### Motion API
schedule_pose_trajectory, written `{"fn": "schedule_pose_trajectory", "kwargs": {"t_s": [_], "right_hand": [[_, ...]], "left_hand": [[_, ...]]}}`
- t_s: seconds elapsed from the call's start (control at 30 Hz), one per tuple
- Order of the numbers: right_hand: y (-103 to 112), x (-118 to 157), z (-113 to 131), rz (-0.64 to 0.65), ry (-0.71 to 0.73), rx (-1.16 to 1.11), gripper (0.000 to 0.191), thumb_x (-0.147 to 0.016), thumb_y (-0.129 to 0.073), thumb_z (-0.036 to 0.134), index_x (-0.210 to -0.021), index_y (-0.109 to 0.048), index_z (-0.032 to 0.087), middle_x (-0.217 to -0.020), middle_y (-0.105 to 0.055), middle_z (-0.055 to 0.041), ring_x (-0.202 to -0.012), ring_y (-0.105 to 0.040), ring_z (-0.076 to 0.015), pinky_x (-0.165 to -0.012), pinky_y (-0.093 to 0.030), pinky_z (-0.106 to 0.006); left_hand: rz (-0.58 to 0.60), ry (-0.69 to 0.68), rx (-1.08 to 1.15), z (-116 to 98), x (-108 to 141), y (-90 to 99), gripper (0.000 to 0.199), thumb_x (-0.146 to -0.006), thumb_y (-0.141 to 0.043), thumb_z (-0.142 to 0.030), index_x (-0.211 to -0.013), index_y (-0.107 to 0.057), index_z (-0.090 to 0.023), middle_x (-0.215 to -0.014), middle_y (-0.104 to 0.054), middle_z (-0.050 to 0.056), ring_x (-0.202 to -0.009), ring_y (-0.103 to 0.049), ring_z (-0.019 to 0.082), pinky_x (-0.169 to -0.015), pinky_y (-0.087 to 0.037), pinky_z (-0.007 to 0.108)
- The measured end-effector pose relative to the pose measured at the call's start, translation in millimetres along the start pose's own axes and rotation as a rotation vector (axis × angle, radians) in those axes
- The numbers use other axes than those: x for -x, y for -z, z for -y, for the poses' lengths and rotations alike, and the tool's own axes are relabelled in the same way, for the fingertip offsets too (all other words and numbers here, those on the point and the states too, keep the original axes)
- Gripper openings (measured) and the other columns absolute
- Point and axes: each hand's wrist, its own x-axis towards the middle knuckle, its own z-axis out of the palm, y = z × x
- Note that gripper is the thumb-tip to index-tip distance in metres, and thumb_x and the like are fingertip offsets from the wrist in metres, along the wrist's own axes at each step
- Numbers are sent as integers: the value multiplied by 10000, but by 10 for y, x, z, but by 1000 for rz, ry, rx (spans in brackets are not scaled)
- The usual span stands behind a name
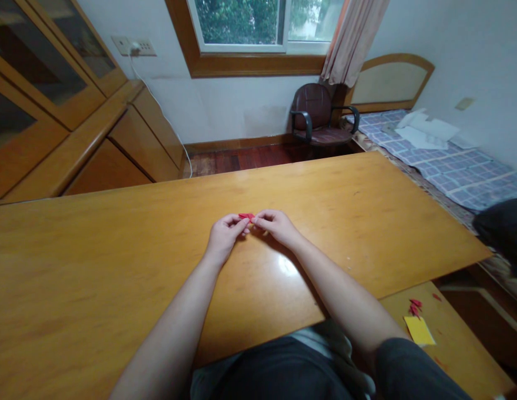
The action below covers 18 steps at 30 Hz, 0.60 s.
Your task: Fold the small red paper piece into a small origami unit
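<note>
"What is counted?"
"One bench (116,266); over it, one left hand (223,236) and one right hand (279,225)."
"And each grip?"
"Pinched narrow: one red piece (246,216) is held between both, over the bench's middle."

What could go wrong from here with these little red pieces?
The left hand and right hand both pinch the small red piece, so uneven pulling might bend or tear it. If it slips, it may drop onto the table. The right sleeve is near the loose red pieces and yellow pad on the lower surface, and could brush them.
</note>
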Motion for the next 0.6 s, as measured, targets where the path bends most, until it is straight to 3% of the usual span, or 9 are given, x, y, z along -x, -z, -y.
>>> {"fn": "schedule_pose_trajectory", "kwargs": {"t_s": [0.27, 0.6], "right_hand": [[-5, 4, 7, 9, 18, -15, 343, -746, -728, 471, -786, -689, 132, -681, -630, 2, -615, -512, -98, -612, -388, -236], [-5, 7, 12, -5, 34, -22, 336, -742, -732, 464, -787, -688, 134, -685, -635, 0, -618, -517, -100, -618, -396, -238]], "left_hand": [[-18, 23, 60, -4, -1, -7, 306, -635, -833, -372, -725, -654, -141, -618, -668, 5, -501, -565, 88, -492, -425, 193], [70, 55, 79, -47, 24, -7, 301, -673, -813, -368, -750, -637, -137, -688, -681, 19, -571, -599, 94, -554, -465, 199]]}}
